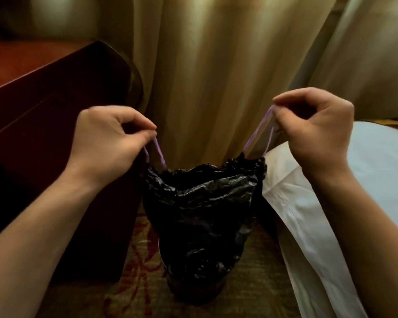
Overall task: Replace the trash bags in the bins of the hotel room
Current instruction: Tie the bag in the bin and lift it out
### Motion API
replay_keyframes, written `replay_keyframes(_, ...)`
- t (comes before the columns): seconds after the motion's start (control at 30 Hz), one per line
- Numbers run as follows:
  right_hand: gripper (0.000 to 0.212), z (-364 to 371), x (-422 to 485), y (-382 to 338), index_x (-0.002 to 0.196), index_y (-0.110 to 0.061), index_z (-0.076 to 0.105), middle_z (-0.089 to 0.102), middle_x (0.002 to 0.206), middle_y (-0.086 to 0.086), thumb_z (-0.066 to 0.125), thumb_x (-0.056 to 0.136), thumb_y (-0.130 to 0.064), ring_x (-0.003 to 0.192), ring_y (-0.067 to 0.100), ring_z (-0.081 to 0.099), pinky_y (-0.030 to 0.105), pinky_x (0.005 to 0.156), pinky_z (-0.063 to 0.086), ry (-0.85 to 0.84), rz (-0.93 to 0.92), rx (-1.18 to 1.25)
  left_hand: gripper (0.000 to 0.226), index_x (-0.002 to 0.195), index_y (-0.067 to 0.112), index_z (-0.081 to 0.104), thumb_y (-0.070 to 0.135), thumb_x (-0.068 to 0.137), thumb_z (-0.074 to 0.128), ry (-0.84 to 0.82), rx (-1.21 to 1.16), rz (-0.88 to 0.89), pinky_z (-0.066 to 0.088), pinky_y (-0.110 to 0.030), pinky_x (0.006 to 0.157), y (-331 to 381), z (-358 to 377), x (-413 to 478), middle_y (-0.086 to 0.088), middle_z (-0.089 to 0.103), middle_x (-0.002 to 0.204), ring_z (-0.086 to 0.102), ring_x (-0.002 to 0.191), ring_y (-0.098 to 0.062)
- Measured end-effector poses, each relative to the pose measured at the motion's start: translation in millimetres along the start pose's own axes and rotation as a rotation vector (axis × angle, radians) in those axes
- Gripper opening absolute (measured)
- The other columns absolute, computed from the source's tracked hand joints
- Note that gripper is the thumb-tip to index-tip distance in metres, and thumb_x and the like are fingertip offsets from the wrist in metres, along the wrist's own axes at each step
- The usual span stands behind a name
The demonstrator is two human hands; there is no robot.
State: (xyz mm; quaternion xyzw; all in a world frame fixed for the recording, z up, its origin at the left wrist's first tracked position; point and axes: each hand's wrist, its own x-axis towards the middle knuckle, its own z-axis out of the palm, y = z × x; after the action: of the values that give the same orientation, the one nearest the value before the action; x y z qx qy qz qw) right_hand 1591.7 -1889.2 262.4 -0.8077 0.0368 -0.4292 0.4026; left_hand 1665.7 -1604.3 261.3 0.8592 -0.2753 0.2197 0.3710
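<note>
A black trash bag [200, 216] hangs in the middle of the head view, its crumpled mouth gathered and its bottom near the carpet. Two purple drawstring loops rise from its mouth. My left hand [108, 138] pinches the left drawstring [159, 152] above the bag's left corner. My right hand [313, 129] pinches the right drawstring [257, 131], held higher and out to the right. Both strings are taut and spread apart. No bin shows; the bag hides whatever stands behind its lower part.
A dark red wooden cabinet [44, 99] stands close on the left. White bed linen [331, 203] fills the right side. Beige curtains [216, 76] hang behind the bag. Patterned carpet [138, 271] lies below, in the narrow gap between cabinet and bed.
</note>
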Motion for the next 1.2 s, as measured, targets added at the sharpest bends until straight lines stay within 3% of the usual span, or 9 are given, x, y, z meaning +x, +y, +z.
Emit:
replay_keyframes(0.1,0.017,-2.8,0.5,6.2,0.087,-0.018,0.077,0.074,0.075,-0.001,0.071,0.081,-0.003,0.062,0.014,0.072,0.036,0.066,0.062,-0.115,0.072,-0.009,0.011,0.091,0.020,0.077,0.016,0.081,0.079,0.017,0.001,-0.095,0.050,-0.009,0.070,-15.9,0.0,-3.4,0.004,0.073,0.084,0.067,0.078,-0.003)
replay_keyframes(0.17,0.017,-6.2,-1.3,14.5,0.087,-0.019,0.076,0.074,0.075,-0.001,0.070,0.081,-0.005,0.062,0.015,0.072,0.041,0.066,0.062,-0.048,0.091,-0.018,0.010,0.090,0.023,0.078,0.021,0.080,0.080,0.093,-0.066,-0.185,0.052,-0.016,0.073,-21.0,-4.6,-4.8,0.007,0.072,0.083,0.068,0.078,-0.004)
replay_keyframes(0.23,0.017,-5.3,-2.6,18.9,0.087,-0.020,0.076,0.073,0.074,-0.001,0.068,0.080,-0.006,0.064,0.017,0.071,0.045,0.067,0.061,-0.042,0.087,-0.036,0.010,0.090,0.023,0.077,0.020,0.080,0.080,0.044,-0.056,-0.188,0.049,-0.009,0.070,-22.5,-4.3,-8.4,0.009,0.072,0.082,0.067,0.077,-0.004)
replay_keyframes(0.4,0.018,7.5,-10.4,13.0,0.088,-0.013,0.075,0.072,0.073,0.006,0.068,0.082,0.002,0.059,0.019,0.070,0.038,0.060,0.059,-0.181,0.124,0.063,0.010,0.090,0.019,0.078,0.015,0.081,0.079,-0.077,-0.033,-0.100,0.053,-0.014,0.074,-4.3,9.3,-9.3,0.007,0.073,0.084,0.069,0.080,-0.003)
replay_keyframes(0.53,0.022,33.0,-23.1,-9.3,0.103,-0.006,0.073,0.069,0.076,0.019,0.069,0.084,0.007,0.057,0.024,0.067,0.041,0.056,0.058,-0.522,0.251,0.259,0.009,0.085,0.015,0.077,0.007,0.081,0.077,-0.161,-0.204,-0.119,0.057,-0.018,0.066,13.8,24.3,-14.2,0.004,0.074,0.074,0.072,0.070,-0.006)
replay_keyframes(0.67,0.021,61.0,-30.0,-18.2,0.106,-0.013,0.074,0.071,0.078,0.010,0.071,0.087,-0.003,0.062,0.023,0.071,0.029,0.058,0.059,-0.797,0.249,0.256,0.009,0.086,0.018,0.079,0.011,0.080,0.080,-0.219,-0.275,-0.107,0.058,-0.029,0.070,20.2,37.2,-20.8,0.006,0.075,0.075,0.071,0.071,-0.005)
replay_keyframes(0.9,0.008,79.1,-39.2,-17.6,0.095,-0.017,0.078,0.075,0.076,0.006,0.072,0.089,-0.020,0.062,0.019,0.073,0.047,0.070,0.061,-0.890,0.183,0.061,0.019,0.093,0.016,0.076,0.009,0.076,0.082,-0.191,-0.464,-0.237,0.061,-0.030,0.069,5.4,38.8,-29.7,-0.002,0.074,0.078,0.073,0.075,-0.015)
replay_keyframes(1.1,0.004,82.9,-37.1,-22.8,0.084,-0.016,0.072,0.072,0.071,0.003,0.070,0.087,-0.017,0.057,0.016,0.070,0.038,0.058,0.059,-0.825,0.141,0.022,0.045,0.113,0.020,0.070,0.025,0.069,0.079,-0.168,-0.580,-0.282,0.061,-0.037,0.075,-7.5,44.9,-39.6,-0.005,0.072,0.086,0.072,0.082,-0.021)
replay_keyframes(1.2,0.003,82.8,-35.5,-22.8,0.086,-0.016,0.073,0.072,0.070,0.002,0.070,0.087,-0.014,0.056,0.014,0.070,0.029,0.055,0.057,-0.823,0.180,0.041,0.045,0.119,0.023,0.068,0.029,0.074,0.074,-0.264,-0.561,-0.266,0.058,-0.033,0.086,-13.6,54.9,-46.7,0.000,0.073,0.103,0.071,0.096,-0.013)
